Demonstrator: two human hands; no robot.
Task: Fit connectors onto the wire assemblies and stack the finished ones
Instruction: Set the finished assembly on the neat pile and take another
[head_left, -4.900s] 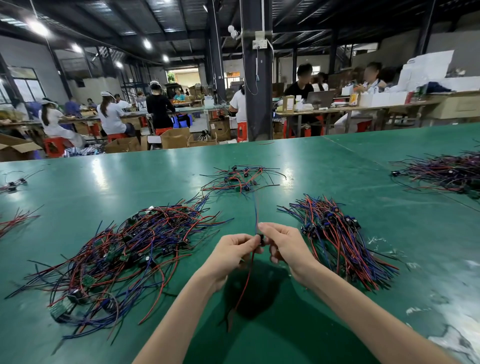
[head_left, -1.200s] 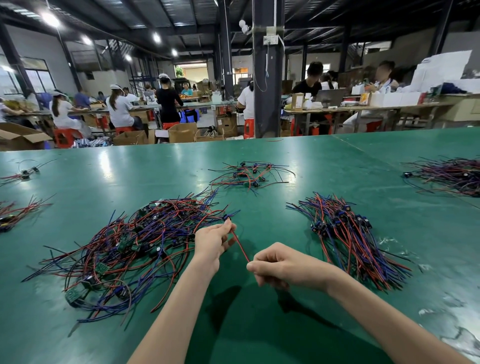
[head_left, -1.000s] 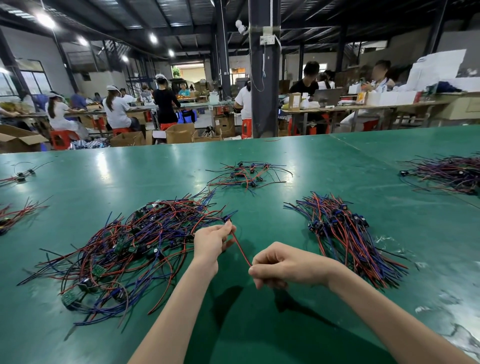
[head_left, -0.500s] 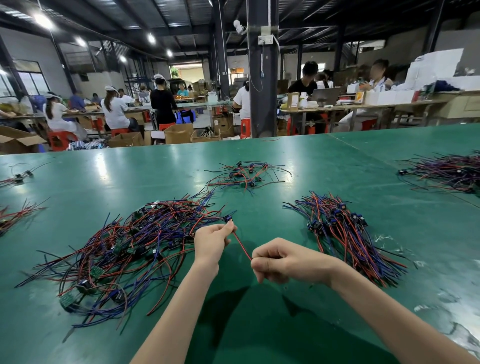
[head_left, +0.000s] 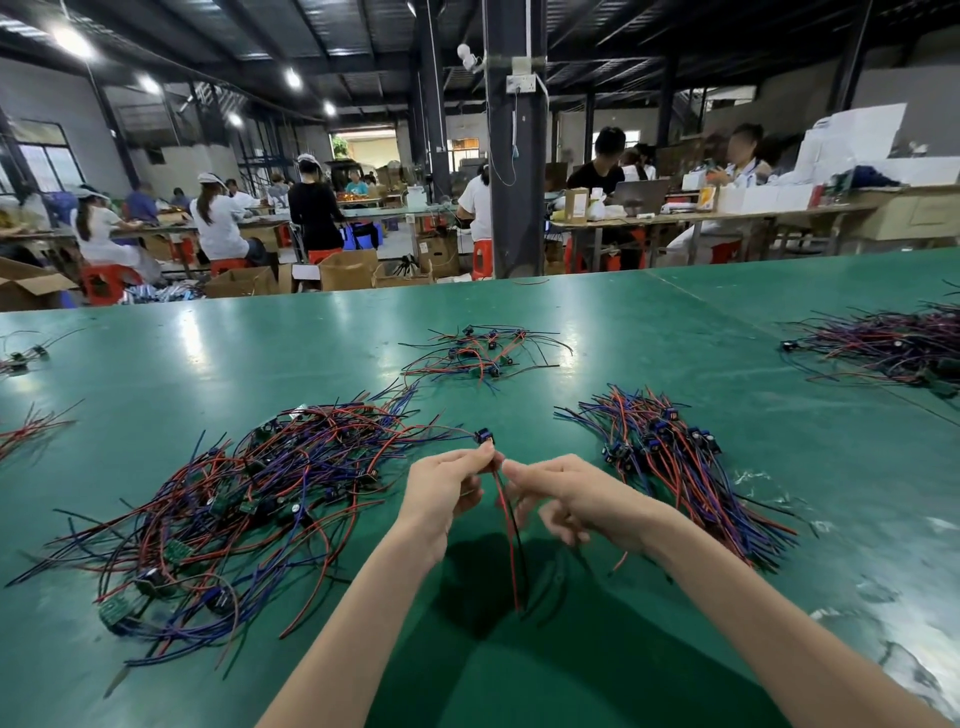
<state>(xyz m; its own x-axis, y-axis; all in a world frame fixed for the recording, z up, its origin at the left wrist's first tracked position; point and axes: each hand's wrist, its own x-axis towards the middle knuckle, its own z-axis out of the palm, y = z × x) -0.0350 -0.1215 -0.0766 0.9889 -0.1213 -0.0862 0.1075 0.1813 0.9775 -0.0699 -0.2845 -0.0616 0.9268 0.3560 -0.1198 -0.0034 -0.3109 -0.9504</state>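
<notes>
- The left grip (head_left: 447, 486), a bare hand raised over the green surface (head_left: 675, 332), pinches a thin red-and-black wire pair (head_left: 511, 545) just under its small blue-black connector (head_left: 484, 435).
- The right grip (head_left: 571, 499) is just beside it, index finger pointing at the pinch. Its other fingers are loosely curled and blurred, so I cannot tell whether it clasps the wire.
- Half a second ago the hands were apart with the red wire taut between them. Now they meet and the pair hangs down.
- The assembly is between the loose tangle of red and blue wires (head_left: 234, 493) on the left and the aligned bundle of wires with blue connectors (head_left: 675, 467) on the right.
</notes>
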